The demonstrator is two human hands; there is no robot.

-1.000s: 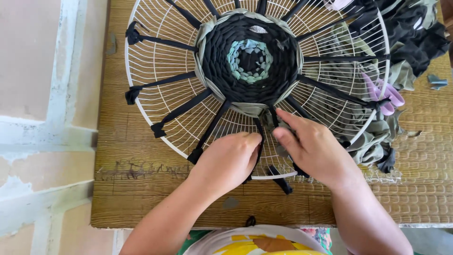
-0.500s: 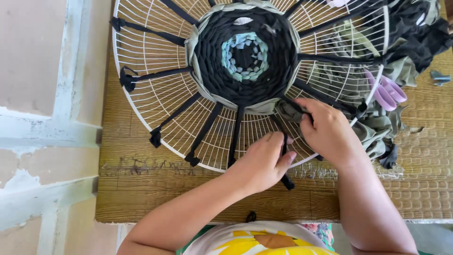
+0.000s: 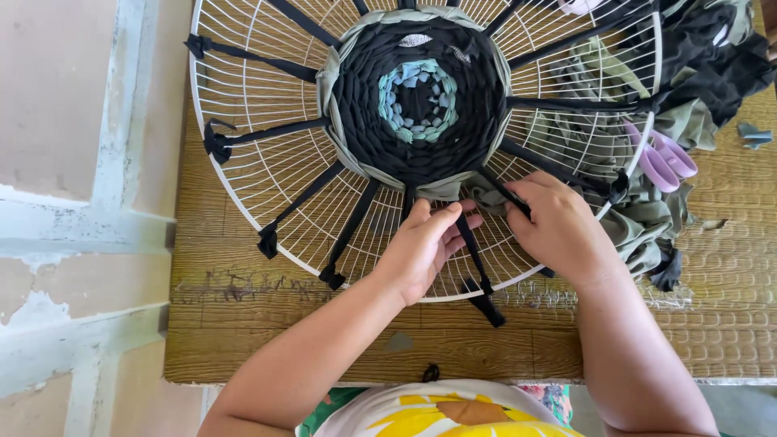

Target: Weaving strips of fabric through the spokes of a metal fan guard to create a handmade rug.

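Two hands meet at lower centre: left hand (image 3: 422,247) pinches a black fabric spoke strip (image 3: 472,251) running lengthwise toward the viewer, while right hand (image 3: 558,226) grips olive-green cloth strip (image 3: 486,194) just right, on white round wire fan-guard loom (image 3: 267,174).

Both forearms are bare from elbow to wrist, with no sleeves, watch, bracelets or rings visible on the left hand (image 3: 421,247) or the right hand (image 3: 558,231). Fingernails are short and unpainted. At the bottom edge, a white top (image 3: 441,409) printed with a yellow sunflower and green, pink-flecked patterning covers the torso.
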